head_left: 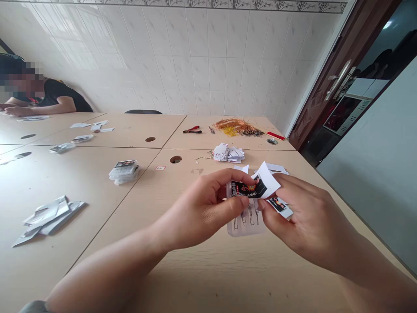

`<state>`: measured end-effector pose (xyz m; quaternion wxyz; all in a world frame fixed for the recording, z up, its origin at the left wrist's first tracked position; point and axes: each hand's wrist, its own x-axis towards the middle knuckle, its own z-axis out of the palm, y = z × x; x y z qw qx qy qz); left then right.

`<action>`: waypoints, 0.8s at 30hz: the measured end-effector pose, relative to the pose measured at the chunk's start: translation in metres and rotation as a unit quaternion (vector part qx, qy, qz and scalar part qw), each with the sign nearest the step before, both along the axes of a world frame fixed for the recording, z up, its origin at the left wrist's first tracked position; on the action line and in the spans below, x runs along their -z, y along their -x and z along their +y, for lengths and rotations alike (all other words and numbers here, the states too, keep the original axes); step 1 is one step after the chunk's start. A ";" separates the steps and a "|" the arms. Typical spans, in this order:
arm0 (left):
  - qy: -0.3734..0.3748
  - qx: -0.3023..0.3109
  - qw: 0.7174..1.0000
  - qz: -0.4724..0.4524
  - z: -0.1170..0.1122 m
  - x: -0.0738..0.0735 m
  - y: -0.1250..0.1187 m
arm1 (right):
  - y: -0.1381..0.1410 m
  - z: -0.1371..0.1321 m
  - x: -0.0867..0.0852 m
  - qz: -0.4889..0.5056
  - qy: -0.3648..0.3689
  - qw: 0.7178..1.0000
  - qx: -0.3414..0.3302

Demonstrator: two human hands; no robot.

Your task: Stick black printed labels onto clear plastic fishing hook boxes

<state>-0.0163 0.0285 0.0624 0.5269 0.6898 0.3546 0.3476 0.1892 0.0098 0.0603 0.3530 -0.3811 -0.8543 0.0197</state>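
Note:
My left hand [202,208] grips a clear plastic box [246,229] of fish hooks, its thumb and forefinger on the black printed label [239,188] across the top. Several dark hooks show through the box's lower half. A curled white paper [271,181] with a black print rises from the label area between my hands. My right hand [302,213] pinches at the paper's right side, and a small printed card [280,206] sticks out under its fingers. Whether that card is joined to the curled paper I cannot tell.
Beyond my hands stand stacks of white cards [228,153]. Farther back lie red-handled pliers [193,129] and a bundle of orange wire-like strands [239,126]. Stacked clear boxes [124,171] and flat packets [50,219] are leftward. A person [61,98] sits at far left.

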 end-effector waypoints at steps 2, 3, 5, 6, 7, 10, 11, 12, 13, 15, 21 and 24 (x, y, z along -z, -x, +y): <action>0.011 0.002 1.000 -0.003 0.000 0.001 0.001 | 0.000 -0.001 -0.001 0.001 0.012 1.000 0.000; 0.015 0.004 1.000 -0.004 0.001 0.001 0.001 | -0.001 -0.001 -0.002 0.001 0.017 1.000 -0.001; 0.018 0.009 1.000 -0.007 0.001 0.001 0.002 | -0.002 -0.003 -0.002 0.003 0.025 1.000 -0.004; 0.018 0.011 1.000 -0.009 0.002 0.001 0.002 | -0.003 -0.003 -0.002 0.004 0.028 1.000 -0.004; 0.016 0.012 1.000 -0.010 0.002 0.001 0.002 | -0.003 -0.003 -0.002 0.004 0.031 1.000 -0.005; 0.014 0.012 1.000 -0.013 0.003 0.000 0.001 | -0.003 -0.003 -0.002 0.004 0.035 0.999 -0.003; 0.015 0.011 1.000 -0.015 0.002 0.000 0.001 | -0.003 -0.003 -0.002 0.005 0.032 0.999 -0.002; 0.014 0.009 1.000 -0.015 0.002 0.001 0.000 | -0.003 -0.003 -0.001 0.006 0.029 1.000 0.000; 0.011 0.006 1.000 -0.014 0.001 0.001 0.000 | -0.003 -0.004 -0.001 0.008 0.027 1.000 0.001; 0.002 0.000 1.000 -0.009 0.000 0.001 0.000 | -0.003 -0.005 -0.001 0.014 0.029 0.999 0.008; -0.015 -0.004 1.000 0.015 -0.005 0.000 0.000 | 0.001 -0.004 0.000 0.014 0.022 0.999 0.038; -0.015 -0.005 1.000 0.022 -0.006 -0.001 -0.001 | 0.001 -0.003 0.001 0.012 0.003 0.999 0.035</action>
